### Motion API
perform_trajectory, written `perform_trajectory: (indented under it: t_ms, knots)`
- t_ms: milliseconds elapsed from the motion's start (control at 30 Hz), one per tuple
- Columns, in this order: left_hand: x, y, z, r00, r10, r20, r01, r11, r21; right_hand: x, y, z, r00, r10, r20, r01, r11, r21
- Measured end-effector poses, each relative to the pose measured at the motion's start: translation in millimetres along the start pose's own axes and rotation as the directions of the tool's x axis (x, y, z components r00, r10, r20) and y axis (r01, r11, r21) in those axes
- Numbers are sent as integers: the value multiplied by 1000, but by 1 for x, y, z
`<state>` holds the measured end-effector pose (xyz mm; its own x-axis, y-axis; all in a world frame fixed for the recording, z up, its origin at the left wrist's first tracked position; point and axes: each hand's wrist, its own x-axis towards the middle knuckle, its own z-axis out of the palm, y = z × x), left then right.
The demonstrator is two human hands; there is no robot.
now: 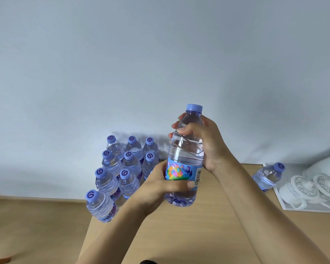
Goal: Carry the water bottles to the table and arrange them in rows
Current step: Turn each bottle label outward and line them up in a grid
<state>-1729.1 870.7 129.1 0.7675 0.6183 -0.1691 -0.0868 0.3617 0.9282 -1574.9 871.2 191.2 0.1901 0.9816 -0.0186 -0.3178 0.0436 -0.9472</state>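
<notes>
Both hands were clamped on one water bottle, held upright above the wooden table just right of the frame's centre. The right hand wrapped the clear shoulder below the purple cap, fingers curled round the far side and thumb across the front. The left hand gripped lower down, at about 7 o'clock from the right one, its thumb lying over the bottom edge of the bright blue label. At 9 o'clock from the held bottle stood the grouped bottles, capped and upright in close rows running back toward the pale wall, the nearest one at the table's left edge. At 3 o'clock, well apart from the group, a single bottle stood touching or just beside a white tray holding white lidded dishes.
</notes>
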Motion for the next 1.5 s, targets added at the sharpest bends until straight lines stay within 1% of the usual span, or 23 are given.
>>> perform_trajectory:
  t_ms: [133, 267, 333, 400, 433, 500, 600, 667, 767, 867, 967, 1067, 1133, 1200, 1267, 1333, 1400, 1500]
  knots:
    - [0, -2, 3, 998, 12, -54, -12, 1000, -1, -1, 2, 1, 1000, -16, -3, 16, 999, -52]
    - [-1, -3, 5, 992, 18, -125, -20, 1000, -17, -6, -3, 3, 996, -55, -66, 37, 968, -249]
    - [0, -1, 7, 977, 39, -209, -27, 998, 60, -10, -1, 7, 989, -72, -132, 26, 948, -318]
    - [2, -2, 10, 954, 93, -283, -39, 981, 191, -12, 4, 11, 971, -75, -229, -6, 942, -334]
    - [2, -3, 12, 946, 120, -302, -49, 971, 233, -13, 6, 12, 959, -80, -271, -17, 941, -338]
    - [2, -6, 16, 939, 144, -314, -63, 965, 255, -13, 7, 15, 946, -86, -312, -18, 948, -316]
    - [0, -9, 19, 941, 138, -310, -59, 966, 252, -13, 3, 15, 947, -111, -301, 13, 950, -310]
    - [-1, -9, 19, 952, 109, -286, -45, 975, 218, -14, 0, 13, 959, -117, -259, 40, 958, -285]
    - [-4, -7, 16, 982, 62, -177, -40, 992, 123, -15, -4, 10, 981, -65, -185, 28, 981, -192]
    - [-8, -7, 12, 997, 45, -66, -41, 998, 54, -15, -7, 7, 993, -34, -111, 21, 993, -115]
    - [-11, -7, 10, 999, 36, -31, -35, 999, 35, -15, -8, 4, 998, -31, -49, 28, 998, -60]
    - [-11, -7, 10, 994, 49, -94, -41, 996, 83, -16, -6, 2, 998, -47, -30, 45, 998, -52]
    - [-11, -6, 12, 987, 62, -145, -48, 994, 103, -16, -6, 3, 998, -57, -41, 54, 995, -78]
    - [-11, -4, 16, 976, 79, -205, -52, 990, 132, -17, -6, 4, 991, -91, -96, 71, 979, -190]
    - [-9, -3, 21, 941, 130, -312, -65, 975, 211, -18, -3, 6, 979, -134, -154, 86, 954, -286]
    - [-7, -4, 24, 899, 192, -394, -77, 954, 289, -21, 3, 11, 963, -147, -225, 74, 949, -306]
    - [-8, -5, 26, 893, 219, -394, -93, 945, 314, -22, 6, 14, 946, -135, -294, 54, 962, -268]
    - [-10, -7, 27, 902, 213, -376, -90, 943, 319, -22, 5, 14, 949, -120, -290, 62, 977, -202]
